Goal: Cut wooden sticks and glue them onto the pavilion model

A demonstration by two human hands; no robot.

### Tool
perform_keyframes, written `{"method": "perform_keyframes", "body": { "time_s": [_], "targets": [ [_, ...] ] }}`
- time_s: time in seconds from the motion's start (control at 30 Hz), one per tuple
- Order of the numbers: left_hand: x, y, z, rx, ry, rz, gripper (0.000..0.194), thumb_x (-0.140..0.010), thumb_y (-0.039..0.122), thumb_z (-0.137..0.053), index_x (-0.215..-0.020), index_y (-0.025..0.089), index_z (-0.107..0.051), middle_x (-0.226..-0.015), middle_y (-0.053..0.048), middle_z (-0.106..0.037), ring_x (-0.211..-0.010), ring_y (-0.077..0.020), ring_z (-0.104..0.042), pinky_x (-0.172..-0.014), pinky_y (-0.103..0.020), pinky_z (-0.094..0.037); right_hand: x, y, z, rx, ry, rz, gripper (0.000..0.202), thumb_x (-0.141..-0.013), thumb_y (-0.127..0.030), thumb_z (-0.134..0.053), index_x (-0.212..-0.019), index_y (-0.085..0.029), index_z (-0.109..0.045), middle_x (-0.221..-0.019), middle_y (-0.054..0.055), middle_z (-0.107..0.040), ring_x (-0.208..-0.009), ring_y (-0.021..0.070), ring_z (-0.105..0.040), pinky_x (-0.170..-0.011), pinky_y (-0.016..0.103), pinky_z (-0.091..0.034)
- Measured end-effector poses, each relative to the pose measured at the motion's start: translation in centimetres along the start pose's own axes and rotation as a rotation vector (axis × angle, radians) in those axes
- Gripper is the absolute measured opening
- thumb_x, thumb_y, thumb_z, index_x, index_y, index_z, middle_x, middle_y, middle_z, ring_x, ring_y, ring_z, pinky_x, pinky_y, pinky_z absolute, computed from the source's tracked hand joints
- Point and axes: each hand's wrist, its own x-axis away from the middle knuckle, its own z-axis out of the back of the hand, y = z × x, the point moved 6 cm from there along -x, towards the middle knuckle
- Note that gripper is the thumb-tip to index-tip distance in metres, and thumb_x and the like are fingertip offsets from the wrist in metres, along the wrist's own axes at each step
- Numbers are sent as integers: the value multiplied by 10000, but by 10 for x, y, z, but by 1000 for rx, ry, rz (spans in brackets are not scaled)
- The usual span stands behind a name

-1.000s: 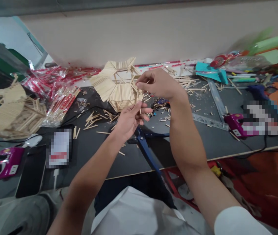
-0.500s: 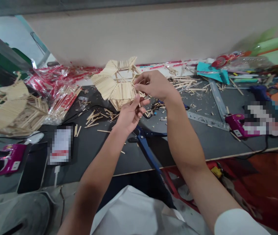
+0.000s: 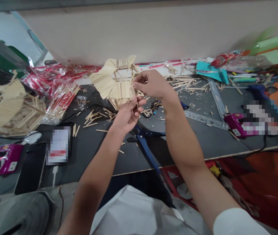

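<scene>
A model roof built of pale wooden sticks (image 3: 121, 90) stands on the dark table, with ribbed panels and an open frame at its middle. My left hand (image 3: 128, 115) is at its near right corner, palm up. Thumb and forefinger there are closed on what looks like a short wooden stick, and the other fingers are curled. Just above, my right hand (image 3: 152, 84) reaches in from the right with thumb and forefinger pinched at the panel's right edge. Whatever lies between those fingertips is too small to make out.
A second stick model (image 3: 13, 107) stands at the left beside wrapped chopsticks (image 3: 61, 102). Loose stick pieces (image 3: 92, 117) lie around. Blue-handled cutters (image 3: 142, 140) rest below my hands. Phones (image 3: 59, 143), clear rulers (image 3: 206, 120) and magenta power sockets (image 3: 237, 124) are on the table.
The whole view has shifted slightly, so things appear a little further left. Both hands keep nearly the same place at the model's right edge, the right fingertips still pinched there.
</scene>
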Motion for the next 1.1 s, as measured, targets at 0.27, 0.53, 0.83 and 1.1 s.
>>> {"method": "perform_keyframes", "body": {
  "time_s": [0.27, 0.53, 0.83, 1.1],
  "targets": [
    [3, 3, -2, 43, -59, 66, 271, -1030, 165, -382, -901, 123, -617, -679, -2, -587, -463, -15, -483, -362, -65, -365, 0, -1, -1, 0, -1, 5, 39, -784, -185, -709, -785, -204, -675, -740, 25, -674, -730, 187, -615, -761, 378, -530],
    [1, 4, -2, 19, -114, 4, 294, -1010, 145, -329, -868, 130, -587, -687, 2, -472, -457, -39, -324, -352, -122, -288, -1, 1, -1, 15, 0, 27, 55, -768, -217, -727, -790, -221, -677, -741, 24, -681, -730, 191, -615, -759, 378, -540],
    [-2, 4, -4, -51, -143, -55, 318, -1024, 151, -294, -806, 160, -525, -668, 29, -338, -450, -49, -240, -381, -171, -246, 0, 0, -1, 0, 13, 18, 66, -756, -197, -733, -768, -215, -671, -709, 17, -653, -729, 191, -613, -756, 371, -530],
    [3, 6, -14, 46, -88, -31, 348, -1022, 109, -245, -735, 179, -428, -605, 58, -227, -424, -57, -187, -382, -178, -225, 1, -2, -3, 16, 7, 28, 63, -769, -225, -727, -767, -214, -665, -687, 18, -642, -719, 193, -612, -729, 365, -525]
  ]
}}
